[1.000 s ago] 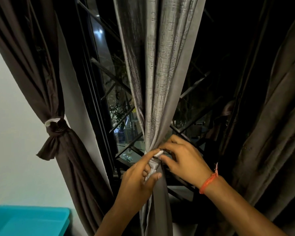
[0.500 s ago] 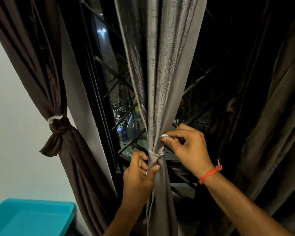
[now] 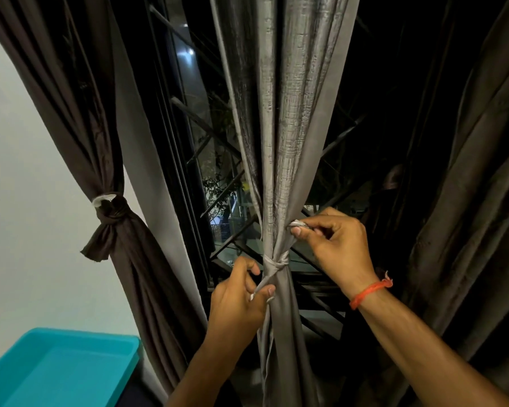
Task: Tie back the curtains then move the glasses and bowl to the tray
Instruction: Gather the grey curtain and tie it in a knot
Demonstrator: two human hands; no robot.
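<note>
Now both hands farther apart, tie tighter around curtain.

dim indoor light, black night window, wide-angle bending at edges

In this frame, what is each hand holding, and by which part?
Both hold the tie strip wrapped around the grey curtain. The right hand pinches its upper end; the left hand grips its lower end in curled fingers.
</note>
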